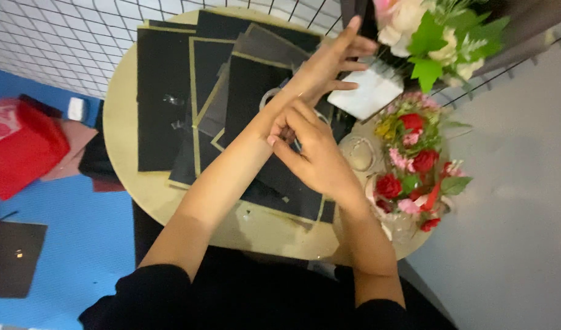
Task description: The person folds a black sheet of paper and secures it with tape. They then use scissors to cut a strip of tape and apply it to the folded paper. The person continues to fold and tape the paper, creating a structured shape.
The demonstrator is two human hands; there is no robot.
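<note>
Black rectangular sheets with thin gold borders (170, 98) lie overlapped across the round pale wooden table (118, 116), and both forearms stretch out above them. The left hand (329, 58) is open, fingers straight and spread, holding nothing — it points toward a white rectangular block (366, 95) by the wire grid. The right hand (314, 153) has its fingertips pinched at the left wrist; whether they grip anything there I cannot tell. Red and pink artificial flowers (415, 165) sit just beside it.
</note>
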